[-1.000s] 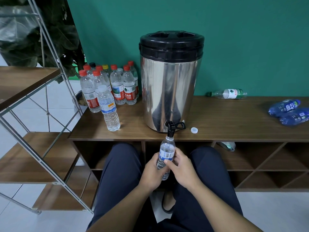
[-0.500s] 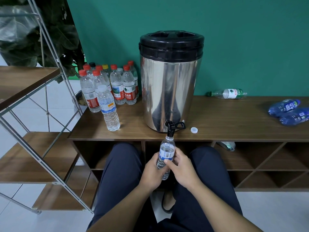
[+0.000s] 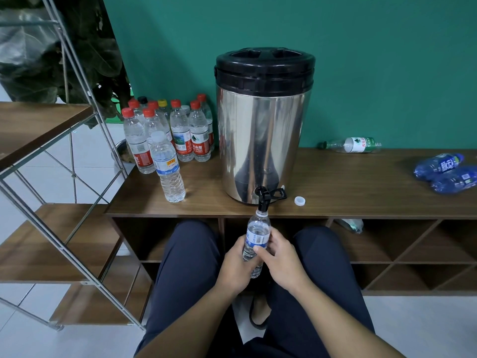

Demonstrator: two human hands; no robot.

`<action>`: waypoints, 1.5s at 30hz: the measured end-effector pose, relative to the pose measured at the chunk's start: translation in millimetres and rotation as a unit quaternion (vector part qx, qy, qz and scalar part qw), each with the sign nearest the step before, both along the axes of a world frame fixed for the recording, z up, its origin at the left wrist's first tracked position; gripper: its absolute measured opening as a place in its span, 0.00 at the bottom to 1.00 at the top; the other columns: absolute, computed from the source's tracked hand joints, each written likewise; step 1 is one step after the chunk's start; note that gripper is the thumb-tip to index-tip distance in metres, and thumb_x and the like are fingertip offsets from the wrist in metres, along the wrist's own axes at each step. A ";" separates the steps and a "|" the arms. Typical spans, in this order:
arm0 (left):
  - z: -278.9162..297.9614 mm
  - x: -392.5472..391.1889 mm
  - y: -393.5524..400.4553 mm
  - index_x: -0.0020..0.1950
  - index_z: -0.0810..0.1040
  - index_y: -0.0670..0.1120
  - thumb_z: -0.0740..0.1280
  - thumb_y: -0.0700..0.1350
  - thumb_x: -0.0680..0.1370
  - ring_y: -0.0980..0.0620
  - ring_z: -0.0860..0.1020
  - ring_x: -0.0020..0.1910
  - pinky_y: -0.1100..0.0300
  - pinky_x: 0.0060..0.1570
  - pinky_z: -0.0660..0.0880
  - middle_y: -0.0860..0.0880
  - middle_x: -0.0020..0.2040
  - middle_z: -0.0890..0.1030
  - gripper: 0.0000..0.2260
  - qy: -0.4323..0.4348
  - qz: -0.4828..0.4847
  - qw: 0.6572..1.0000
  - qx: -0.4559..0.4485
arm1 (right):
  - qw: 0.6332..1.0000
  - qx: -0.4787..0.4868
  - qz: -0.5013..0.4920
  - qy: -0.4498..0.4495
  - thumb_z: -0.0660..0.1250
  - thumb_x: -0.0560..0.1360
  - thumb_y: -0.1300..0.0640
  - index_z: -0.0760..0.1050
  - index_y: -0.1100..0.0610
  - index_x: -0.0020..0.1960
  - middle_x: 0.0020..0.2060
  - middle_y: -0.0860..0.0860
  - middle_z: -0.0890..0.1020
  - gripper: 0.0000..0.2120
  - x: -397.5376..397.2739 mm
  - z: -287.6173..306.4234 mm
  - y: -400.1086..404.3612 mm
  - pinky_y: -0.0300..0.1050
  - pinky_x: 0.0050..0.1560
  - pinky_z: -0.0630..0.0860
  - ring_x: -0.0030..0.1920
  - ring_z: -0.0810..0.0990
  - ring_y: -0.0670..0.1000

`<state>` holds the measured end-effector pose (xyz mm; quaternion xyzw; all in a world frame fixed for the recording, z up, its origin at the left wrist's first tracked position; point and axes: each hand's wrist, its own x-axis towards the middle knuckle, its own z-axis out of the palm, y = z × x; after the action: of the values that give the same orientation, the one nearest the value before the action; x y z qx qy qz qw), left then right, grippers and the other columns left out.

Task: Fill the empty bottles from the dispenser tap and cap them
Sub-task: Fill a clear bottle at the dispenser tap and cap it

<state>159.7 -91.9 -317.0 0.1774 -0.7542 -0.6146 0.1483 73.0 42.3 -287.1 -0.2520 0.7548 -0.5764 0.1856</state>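
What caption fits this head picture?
Both hands hold a bottle under the dispenser tap.

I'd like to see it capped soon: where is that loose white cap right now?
The white cap lies on the wooden counter, just right of the dispenser tap, near the front edge.
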 end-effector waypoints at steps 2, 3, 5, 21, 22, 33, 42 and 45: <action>-0.1 -0.3 -0.2 0.72 0.80 0.55 0.77 0.45 0.82 0.56 0.87 0.60 0.49 0.65 0.83 0.56 0.61 0.88 0.19 -0.001 0.001 1.000 -0.001 | 1.000 0.000 -0.001 0.000 0.75 0.82 0.65 0.76 0.47 0.77 0.61 0.42 0.89 0.27 0.0 -0.2 0.0 0.51 0.69 0.83 0.63 0.87 0.44; -0.3 -0.4 -0.1 0.72 0.80 0.55 0.77 0.45 0.82 0.56 0.87 0.60 0.50 0.65 0.83 0.56 0.61 0.88 0.19 -0.001 0.002 1.000 -0.002 | 1.000 0.000 -0.001 0.000 0.75 0.82 0.65 0.76 0.47 0.77 0.61 0.42 0.89 0.27 0.2 -0.2 0.1 0.52 0.69 0.83 0.63 0.87 0.44; -0.5 -0.5 0.2 0.72 0.80 0.54 0.77 0.44 0.82 0.56 0.87 0.59 0.52 0.64 0.82 0.56 0.60 0.88 0.19 0.001 0.005 1.000 -0.006 | 1.000 -0.002 -0.001 0.002 0.75 0.82 0.65 0.77 0.47 0.76 0.61 0.42 0.89 0.26 0.4 0.0 -0.2 0.52 0.68 0.83 0.62 0.88 0.45; -2.5 -1.8 0.9 0.72 0.80 0.55 0.77 0.45 0.82 0.56 0.87 0.60 0.47 0.66 0.83 0.56 0.61 0.88 0.20 -0.006 0.007 1.000 -0.010 | 1.000 -0.003 -0.003 -0.004 0.75 0.82 0.64 0.76 0.47 0.77 0.60 0.42 0.89 0.27 0.5 0.1 -0.6 0.52 0.68 0.83 0.62 0.88 0.44; -2.5 -1.9 0.9 0.72 0.80 0.55 0.77 0.45 0.81 0.56 0.87 0.60 0.47 0.66 0.83 0.56 0.60 0.88 0.20 -0.006 0.007 1.000 -0.011 | 1.000 -0.002 -0.003 -0.005 0.76 0.82 0.64 0.76 0.47 0.77 0.61 0.42 0.89 0.27 0.3 0.0 -0.7 0.52 0.68 0.83 0.62 0.88 0.44; -5.3 -5.2 1.2 0.70 0.80 0.57 0.77 0.45 0.81 0.55 0.87 0.58 0.45 0.64 0.83 0.55 0.59 0.89 0.19 -0.013 0.004 1.000 0.001 | 1.000 -0.002 -0.006 0.007 0.77 0.81 0.63 0.77 0.46 0.75 0.59 0.42 0.89 0.27 -1.0 -1.9 -0.6 0.54 0.67 0.84 0.61 0.88 0.45; -5.8 -6.1 2.6 0.69 0.81 0.56 0.78 0.44 0.81 0.55 0.87 0.58 0.46 0.64 0.84 0.55 0.58 0.89 0.18 -0.010 0.010 1.000 0.003 | 1.000 -0.005 -0.007 0.007 0.76 0.81 0.63 0.77 0.46 0.75 0.59 0.42 0.89 0.26 0.1 0.8 0.7 0.53 0.67 0.84 0.61 0.88 0.45; -5.9 -5.8 2.3 0.69 0.81 0.56 0.78 0.44 0.80 0.55 0.87 0.58 0.47 0.64 0.83 0.55 0.59 0.88 0.19 -0.010 0.009 1.000 0.003 | 1.000 -0.005 -0.005 0.005 0.76 0.81 0.63 0.77 0.46 0.75 0.59 0.42 0.90 0.26 0.2 1.1 0.5 0.53 0.67 0.84 0.61 0.88 0.45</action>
<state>153.9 -89.6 -322.9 0.1912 -0.7522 -0.6136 0.1457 73.2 42.8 -286.0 -0.2525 0.7543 -0.5795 0.1775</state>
